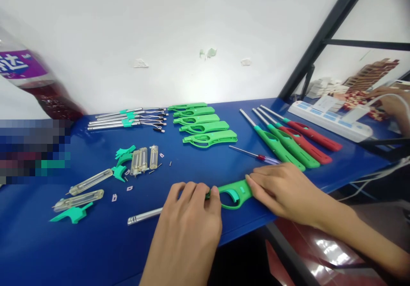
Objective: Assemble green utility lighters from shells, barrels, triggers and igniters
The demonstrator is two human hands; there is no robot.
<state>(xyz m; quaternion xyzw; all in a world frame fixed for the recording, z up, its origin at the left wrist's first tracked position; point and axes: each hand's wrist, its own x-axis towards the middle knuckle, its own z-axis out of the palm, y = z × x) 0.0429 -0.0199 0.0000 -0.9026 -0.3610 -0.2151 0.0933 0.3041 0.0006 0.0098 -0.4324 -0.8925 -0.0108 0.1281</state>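
A green utility lighter (246,188) lies at the table's near edge, its metal tube (145,215) pointing left. My left hand (192,217) is closed around the joint between tube and body, covering it. My right hand (282,188) grips the handle end, thumb and fingers pressed on the green shell. A teal trigger (235,195) shows inside the finger loop. Just behind my right hand lies a screwdriver (256,153) with a clear and red handle. Left of my left hand are loose teal triggers (75,213), clear fuel tanks (91,181) and small white clips (114,197).
Several green shells (209,137) and metal tubes with wires (115,124) line the back. Assembled green and red lighters (307,136) lie at right, beside a white power strip (329,119). A drink bottle (35,77) stands at left. Another person's hand (392,106) is at far right.
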